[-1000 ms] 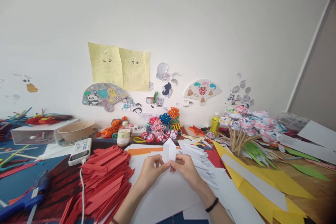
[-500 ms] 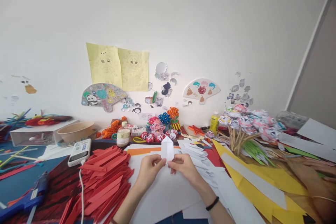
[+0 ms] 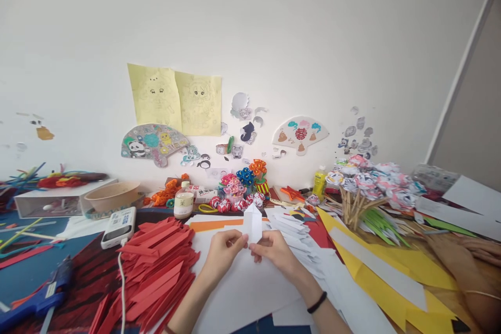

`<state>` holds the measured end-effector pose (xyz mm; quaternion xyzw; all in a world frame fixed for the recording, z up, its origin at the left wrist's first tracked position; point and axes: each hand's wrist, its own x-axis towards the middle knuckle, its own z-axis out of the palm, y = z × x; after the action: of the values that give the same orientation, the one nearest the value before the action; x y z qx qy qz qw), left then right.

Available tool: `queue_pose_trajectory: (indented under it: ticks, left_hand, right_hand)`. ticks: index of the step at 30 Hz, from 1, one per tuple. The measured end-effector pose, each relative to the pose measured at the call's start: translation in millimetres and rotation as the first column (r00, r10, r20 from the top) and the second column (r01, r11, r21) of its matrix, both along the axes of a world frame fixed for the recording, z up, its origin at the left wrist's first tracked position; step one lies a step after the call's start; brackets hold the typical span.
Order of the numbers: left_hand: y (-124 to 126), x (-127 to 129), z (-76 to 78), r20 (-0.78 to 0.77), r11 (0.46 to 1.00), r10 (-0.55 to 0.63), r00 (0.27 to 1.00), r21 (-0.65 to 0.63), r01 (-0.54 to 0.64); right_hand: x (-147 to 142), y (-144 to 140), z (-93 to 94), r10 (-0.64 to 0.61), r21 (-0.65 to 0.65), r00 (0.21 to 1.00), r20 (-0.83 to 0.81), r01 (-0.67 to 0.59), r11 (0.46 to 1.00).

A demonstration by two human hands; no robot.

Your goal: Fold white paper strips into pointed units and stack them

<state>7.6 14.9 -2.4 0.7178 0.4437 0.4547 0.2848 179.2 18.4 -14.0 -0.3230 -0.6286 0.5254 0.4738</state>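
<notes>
Folded white paper strip (image 3: pixel 253 223), pointed at its top and creased lengthwise, held upright above the white sheets (image 3: pixel 242 297) in the middle of the bench (image 3: pixel 23 279). The left hand (image 3: pixel 226 250) pinches its lower left edge between thumb and fingers; the right hand (image 3: pixel 274 250), with a black band (image 3: pixel 317 302) on its wrist, pinches its lower end, the two thumbs close together. Left of the sheets lies a heap of red folded strips (image 3: pixel 156 271), with a white device (image 3: pixel 119 227) and its white cable (image 3: pixel 122 292) beside it and a blue glue gun (image 3: pixel 37 297) farther left. Right of the hands are a row of white folded pieces (image 3: pixel 299 240) and large yellow sheets (image 3: pixel 391 282). Behind them stand a labelled bottle (image 3: pixel 183 201), several beaded flowers (image 3: pixel 246 176) and a yellow bottle (image 3: pixel 319 182); to the right, a bunch of crumpled-paper flowers (image 3: pixel 366 182) is borne on thin sticks. Another person's forearm (image 3: pixel 454 266) enters at the right edge. Two decorated fans, one grey (image 3: pixel 154 141) and one white (image 3: pixel 300 136), are fixed to the wall below and beside yellow drawings (image 3: pixel 176 102).
</notes>
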Motion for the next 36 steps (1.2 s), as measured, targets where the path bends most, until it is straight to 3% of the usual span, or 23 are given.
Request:
queue_pose_trajectory:
  ticks: [9,15,20,22,28,32,36]
  left_hand:
    - [-3.6,1.7,-0.4,-0.049,0.997,0.024,0.998,0.078,-0.02]
    - [0.5,-0.2,-5.3,-0.228,0.989,0.116,0.967,0.111,-0.092]
    - [3.0,-12.0,-6.4,-0.507,0.995,0.009,0.862,0.092,0.044]
    - [3.3,-14.9,-7.5,-0.571,0.993,-0.017,0.821,0.084,0.079]
    - [7.5,-13.8,-13.1,-0.389,0.999,-0.038,0.921,-0.027,0.03]
    - [11.3,-12.5,-14.3,-0.31,0.997,-0.048,0.949,-0.069,0.028]
    - [13.7,-14.6,-13.0,-0.323,0.999,-0.013,0.946,-0.054,-0.005]
  right_hand:
    - [-1.3,2.4,-4.6,0.054,0.014,0.998,0.031,-0.054,0.998]
    - [0.9,12.0,-17.3,0.096,0.027,0.987,0.128,-0.1,0.995]
    - [11.9,20.4,-18.0,-0.203,0.141,0.972,0.116,0.186,0.972]
    - [15.2,23.7,-19.3,-0.249,0.148,0.959,0.139,0.228,0.962]
    - [16.2,31.0,-29.2,-0.31,0.095,0.936,0.165,0.297,0.95]
    - [15.6,32.5,-29.3,-0.36,0.105,0.922,0.142,0.348,0.932]
    - [20.5,30.3,-24.0,-0.251,0.082,0.95,0.184,0.24,0.967]
